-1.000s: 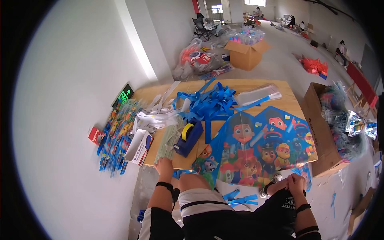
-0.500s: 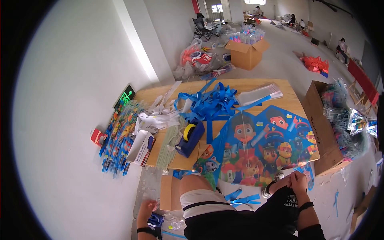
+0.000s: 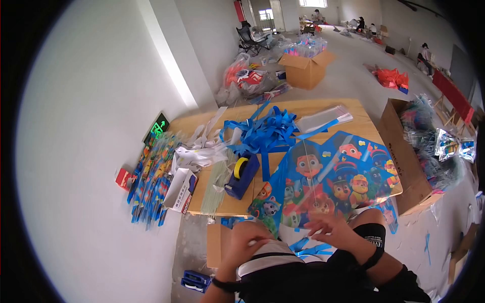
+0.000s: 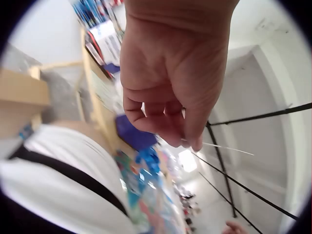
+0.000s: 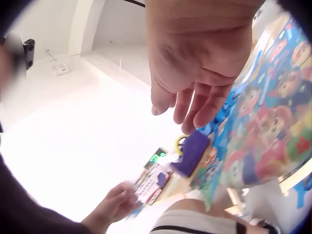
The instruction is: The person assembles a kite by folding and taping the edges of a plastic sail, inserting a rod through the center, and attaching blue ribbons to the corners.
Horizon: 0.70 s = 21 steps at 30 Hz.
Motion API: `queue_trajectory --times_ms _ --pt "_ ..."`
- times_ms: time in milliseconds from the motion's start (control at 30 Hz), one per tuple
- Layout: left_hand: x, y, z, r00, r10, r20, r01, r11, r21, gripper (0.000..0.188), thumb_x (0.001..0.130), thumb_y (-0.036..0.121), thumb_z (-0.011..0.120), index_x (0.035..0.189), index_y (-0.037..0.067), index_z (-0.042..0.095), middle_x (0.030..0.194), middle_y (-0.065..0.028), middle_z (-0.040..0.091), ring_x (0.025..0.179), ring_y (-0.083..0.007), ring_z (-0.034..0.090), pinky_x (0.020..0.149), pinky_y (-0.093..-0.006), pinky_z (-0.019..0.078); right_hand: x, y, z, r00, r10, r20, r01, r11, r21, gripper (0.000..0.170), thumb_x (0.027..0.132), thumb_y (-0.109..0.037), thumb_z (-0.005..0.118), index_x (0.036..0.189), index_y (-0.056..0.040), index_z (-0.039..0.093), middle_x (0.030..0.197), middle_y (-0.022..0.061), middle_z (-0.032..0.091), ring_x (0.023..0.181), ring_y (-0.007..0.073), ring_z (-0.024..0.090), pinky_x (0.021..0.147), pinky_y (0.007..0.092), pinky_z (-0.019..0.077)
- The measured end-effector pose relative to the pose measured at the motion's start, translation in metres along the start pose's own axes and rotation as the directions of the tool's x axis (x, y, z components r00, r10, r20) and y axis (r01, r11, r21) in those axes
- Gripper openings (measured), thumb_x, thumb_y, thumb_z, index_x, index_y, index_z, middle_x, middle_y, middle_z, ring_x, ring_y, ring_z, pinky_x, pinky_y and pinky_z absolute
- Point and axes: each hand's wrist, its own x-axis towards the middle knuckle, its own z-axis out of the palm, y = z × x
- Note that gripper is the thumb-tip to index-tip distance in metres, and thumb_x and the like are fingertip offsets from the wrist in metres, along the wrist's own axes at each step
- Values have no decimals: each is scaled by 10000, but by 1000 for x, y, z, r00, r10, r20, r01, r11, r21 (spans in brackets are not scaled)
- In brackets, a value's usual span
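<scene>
So, left hand (image 3: 251,241) pinching a thin white strand (image 4: 228,147), right hand (image 3: 331,232) kinda loose.
Up close, the strand pokes out between the left thumb and fingertips, over the lap (image 3: 274,249); the right fingers are relaxed, a bit bent, by the near edge of a cartoon-print sheet (image 3: 343,189). That sheet covers the right side of the desk (image 3: 235,207), with a dark blue tape dispenser (image 3: 246,182) to its left and a messy blue ribbon pile (image 3: 268,129) farther back. Way past that sits a cardboard box (image 3: 305,73).
</scene>
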Motion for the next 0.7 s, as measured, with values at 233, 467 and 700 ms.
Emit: queue_trajectory --times_ms 233,467,700 --pt "61 10 77 980 165 109 -144 973 -182 128 915 9 729 1033 31 688 971 -93 665 831 -200 669 734 -288 526 7 55 4 991 -110 -70 122 970 210 312 918 25 731 1201 4 602 1077 131 709 930 188 722 815 294 589" --pt "57 2 114 972 145 186 -70 931 -359 134 952 30 707 1079 23 665 980 -73 654 835 -143 647 730 -280 514 -6 50 5 957 149 -251 -59 941 333 119 951 -8 700 1033 -6 615 874 82 700 869 165 707 751 295 574" --pt "69 -41 57 956 167 -242 -185 981 -52 328 939 86 705 1254 56 620 1065 -54 664 859 -171 647 789 -295 539 -14 62 -10 946 104 -308 17 931 365 79 958 6 675 1024 -8 635 851 57 680 753 129 643 710 275 527"
